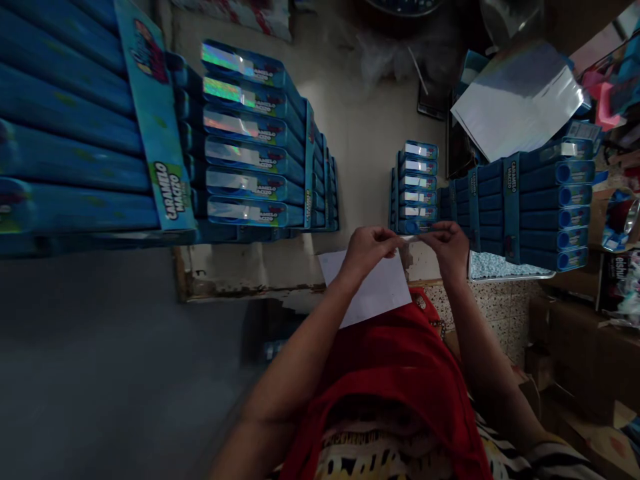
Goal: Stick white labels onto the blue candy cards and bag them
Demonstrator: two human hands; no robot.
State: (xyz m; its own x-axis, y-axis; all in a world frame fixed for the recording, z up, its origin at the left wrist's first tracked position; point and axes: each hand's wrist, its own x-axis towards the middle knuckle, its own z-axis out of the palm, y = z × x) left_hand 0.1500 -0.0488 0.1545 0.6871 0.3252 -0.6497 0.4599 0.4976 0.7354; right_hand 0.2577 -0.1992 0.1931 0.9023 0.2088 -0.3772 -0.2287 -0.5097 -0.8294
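My left hand (369,250) and my right hand (449,248) meet in front of me, fingertips pinched on the two ends of a small whitish strip (410,237), which looks like a sticker. Just beyond it stands a short stack of blue candy boxes (419,181) marked "Caramelo Macizo"; shiny silvery strips sit on the ends of the upper ones. The lowest box end is partly behind my fingers. Under my left wrist, a white paper sheet (377,290) lies across the table edge and my red apron (390,347).
Tall stacks of blue boxes (245,153) fill the left, several bearing silvery strips. More banded boxes (530,207) stand at right, above a tray of pale blue pieces (507,265). Shiny sheets (520,100) lie behind them. Cardboard boxes (565,353) stand lower right.
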